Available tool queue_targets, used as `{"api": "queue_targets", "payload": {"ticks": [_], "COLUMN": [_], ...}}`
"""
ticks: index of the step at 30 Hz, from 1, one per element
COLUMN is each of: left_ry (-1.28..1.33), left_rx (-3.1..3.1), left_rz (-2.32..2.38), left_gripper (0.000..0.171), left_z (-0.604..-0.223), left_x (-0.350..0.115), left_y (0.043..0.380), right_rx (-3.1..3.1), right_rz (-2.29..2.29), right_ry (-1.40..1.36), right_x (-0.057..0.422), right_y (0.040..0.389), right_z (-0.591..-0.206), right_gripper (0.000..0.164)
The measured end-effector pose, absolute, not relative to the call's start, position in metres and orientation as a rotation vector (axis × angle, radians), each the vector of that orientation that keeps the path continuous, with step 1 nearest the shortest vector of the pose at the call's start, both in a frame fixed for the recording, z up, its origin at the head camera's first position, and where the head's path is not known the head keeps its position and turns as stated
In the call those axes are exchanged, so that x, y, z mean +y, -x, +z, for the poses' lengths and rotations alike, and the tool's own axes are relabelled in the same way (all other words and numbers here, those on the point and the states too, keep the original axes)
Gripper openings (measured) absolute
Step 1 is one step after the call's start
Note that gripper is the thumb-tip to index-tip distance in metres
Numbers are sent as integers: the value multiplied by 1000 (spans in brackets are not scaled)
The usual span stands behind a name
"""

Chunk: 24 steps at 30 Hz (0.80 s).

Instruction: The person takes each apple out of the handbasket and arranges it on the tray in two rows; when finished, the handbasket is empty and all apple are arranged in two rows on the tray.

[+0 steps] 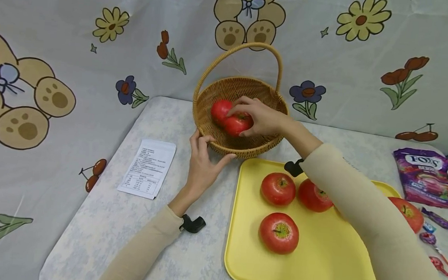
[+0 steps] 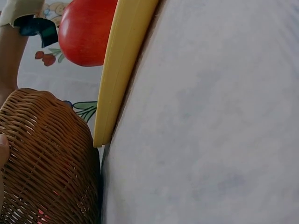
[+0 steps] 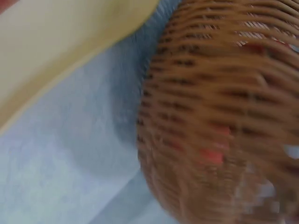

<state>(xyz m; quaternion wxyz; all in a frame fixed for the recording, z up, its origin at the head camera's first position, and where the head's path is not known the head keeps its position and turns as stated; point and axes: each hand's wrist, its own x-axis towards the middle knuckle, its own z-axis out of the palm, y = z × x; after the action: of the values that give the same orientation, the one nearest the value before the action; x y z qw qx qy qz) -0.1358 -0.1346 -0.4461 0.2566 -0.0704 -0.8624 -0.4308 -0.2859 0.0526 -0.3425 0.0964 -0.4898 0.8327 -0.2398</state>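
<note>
A wicker basket point(image 1: 242, 152) with a tall arched handle stands at the back of the table. My left hand point(image 1: 202, 166) grips its front left rim, fingertips over the edge and thumb along the outside. Inside the basket, my right hand point(image 1: 262, 116) holds a red apple point(image 1: 236, 125) between fingers and thumb. Another red apple point(image 1: 220, 110) lies just left of it. Through the weave in the right wrist view, patches of red show, while the basket wall point(image 3: 201, 93) hides the right hand there. The left wrist view shows the basket's outer side point(image 2: 51, 144) close up.
A yellow tray point(image 1: 316, 268) with several red apples point(image 1: 278, 232) lies in front of the basket, partly under my right forearm. A white printed packet point(image 1: 148, 169) is at left. Far right are a purple candy bag point(image 1: 428, 178), wrapped sweets and lollipops point(image 1: 427, 239).
</note>
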Motion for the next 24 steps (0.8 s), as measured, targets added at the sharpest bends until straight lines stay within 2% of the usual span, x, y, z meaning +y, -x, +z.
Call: {"api": "queue_targets", "payload": {"ticks": [10, 17, 24], "left_ry": [225, 240, 236], "left_rx": [-2308, -2323, -2329], "left_rz": [-1168, -1116, -1105], "left_gripper": [65, 65, 66], "left_z": [-443, -442, -445], "left_x": [-133, -131, -127], "left_y": [140, 140, 136], "right_rx": [2591, 2654, 2692], "right_rz": [-756, -729, -654], "right_ry": [1514, 1571, 1577], "right_x": [117, 150, 176], "right_y": [261, 230, 192], "right_z": [-306, -285, -280], "right_gripper": [56, 65, 72]}}
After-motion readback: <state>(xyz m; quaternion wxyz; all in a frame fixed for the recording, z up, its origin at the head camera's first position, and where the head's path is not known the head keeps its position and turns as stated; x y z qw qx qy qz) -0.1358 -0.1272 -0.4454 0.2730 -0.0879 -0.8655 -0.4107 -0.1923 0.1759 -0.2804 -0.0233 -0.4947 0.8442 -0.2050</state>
